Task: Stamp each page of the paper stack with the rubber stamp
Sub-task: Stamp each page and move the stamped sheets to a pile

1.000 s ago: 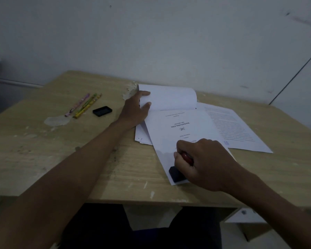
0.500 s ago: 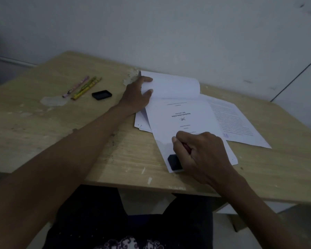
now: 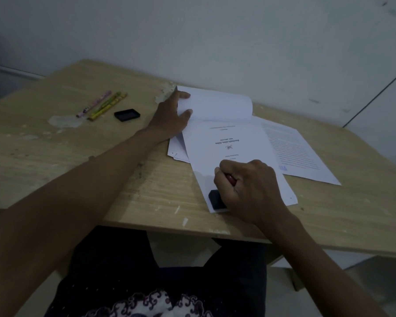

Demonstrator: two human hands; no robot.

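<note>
A white paper stack (image 3: 229,143) lies on the wooden table (image 3: 55,147), its top sheets curled back toward the wall. My left hand (image 3: 172,117) holds those folded-back sheets (image 3: 217,106) at their left edge. My right hand (image 3: 252,191) grips the rubber stamp (image 3: 216,199), whose black base presses on the near left corner of the exposed page; a red handle shows between my fingers. A separate printed sheet (image 3: 300,154) lies to the right and carries a blue mark near its lower edge.
A black ink pad (image 3: 127,114) sits left of the stack, with several coloured pencils (image 3: 101,106) beside it. The wall (image 3: 215,42) runs right behind the table. The table's near edge (image 3: 192,234) is just below my right hand.
Both hands hold the same poses, the stamp staying pressed on the page corner. Only the camera view has shifted, tilting down to show more of my lap.
</note>
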